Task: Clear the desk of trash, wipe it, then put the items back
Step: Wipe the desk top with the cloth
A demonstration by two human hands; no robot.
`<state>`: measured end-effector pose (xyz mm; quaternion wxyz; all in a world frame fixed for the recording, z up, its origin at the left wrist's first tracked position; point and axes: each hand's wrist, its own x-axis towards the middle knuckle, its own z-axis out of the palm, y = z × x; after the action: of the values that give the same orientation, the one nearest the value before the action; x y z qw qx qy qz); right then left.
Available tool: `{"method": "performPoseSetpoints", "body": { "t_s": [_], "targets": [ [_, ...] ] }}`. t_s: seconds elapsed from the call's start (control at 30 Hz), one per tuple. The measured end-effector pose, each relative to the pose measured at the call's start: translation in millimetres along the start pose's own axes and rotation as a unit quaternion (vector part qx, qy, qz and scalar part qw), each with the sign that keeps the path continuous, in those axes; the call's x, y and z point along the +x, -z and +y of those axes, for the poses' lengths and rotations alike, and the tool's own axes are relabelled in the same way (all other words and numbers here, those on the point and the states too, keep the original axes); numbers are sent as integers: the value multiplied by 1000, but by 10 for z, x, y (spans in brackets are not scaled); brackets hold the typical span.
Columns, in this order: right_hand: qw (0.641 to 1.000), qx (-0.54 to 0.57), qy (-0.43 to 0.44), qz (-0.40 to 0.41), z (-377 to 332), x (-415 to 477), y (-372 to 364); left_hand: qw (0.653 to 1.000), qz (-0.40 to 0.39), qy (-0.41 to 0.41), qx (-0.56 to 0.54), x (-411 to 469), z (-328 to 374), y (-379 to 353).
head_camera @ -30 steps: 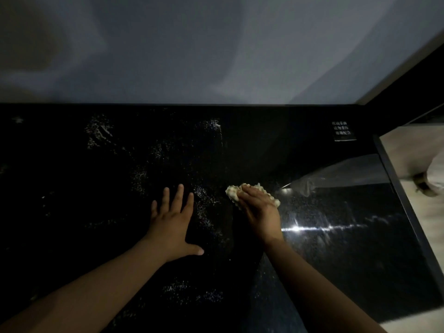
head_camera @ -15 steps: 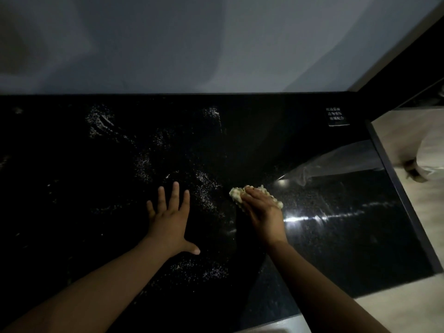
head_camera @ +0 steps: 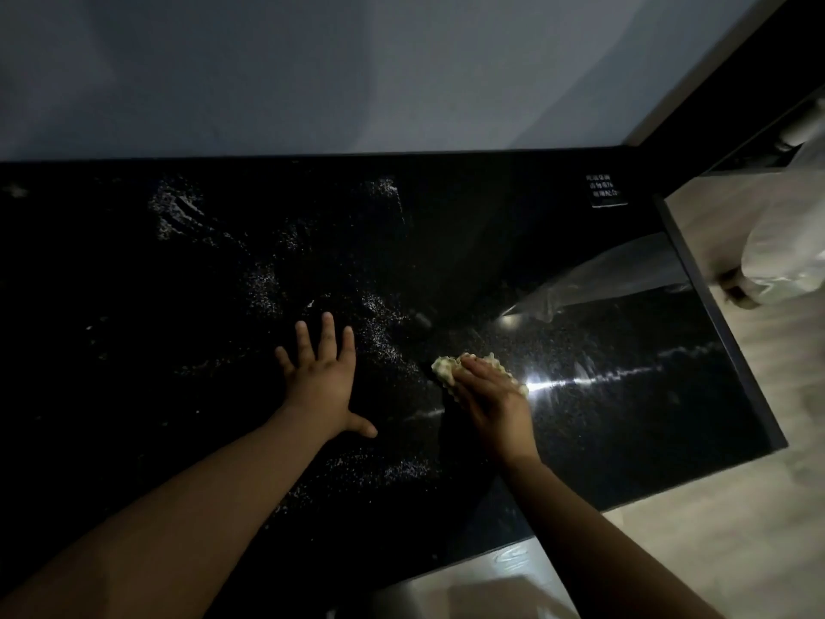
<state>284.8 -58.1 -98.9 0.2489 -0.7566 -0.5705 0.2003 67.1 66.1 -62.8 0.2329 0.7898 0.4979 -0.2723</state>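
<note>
On black counter (head_camera: 625,440): one pale cloth (head_camera: 446,372), long axis left-right, pressed under flat fingers (head_camera: 475,368) of right hand (head_camera: 493,397); left hand (head_camera: 323,382) flat, fingers spread.

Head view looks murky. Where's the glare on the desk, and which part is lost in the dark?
Head view: dim overall; a glare streak on the desk runs rightward from the cloth under the right hand; left of the left hand the desk is nearly black; the far-right label is unreadable.
</note>
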Motion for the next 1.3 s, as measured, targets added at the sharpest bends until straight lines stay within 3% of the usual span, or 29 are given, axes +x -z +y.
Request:
{"method": "performPoseSetpoints", "body": {
  "t_s": [0.53,0.8,1.3],
  "targets": [
    [1000,2,-27,6,76,-570,-29,1000,18,-4,-1,-8,-7,-13],
    [1000,0,-20,-1,185,-936,-25,996,70,-28,-48,-310,108,-194],
    [1000,5,-6,7,289,-1496,73,998,40,-42,-7,-942,465,-774]
  ]
}}
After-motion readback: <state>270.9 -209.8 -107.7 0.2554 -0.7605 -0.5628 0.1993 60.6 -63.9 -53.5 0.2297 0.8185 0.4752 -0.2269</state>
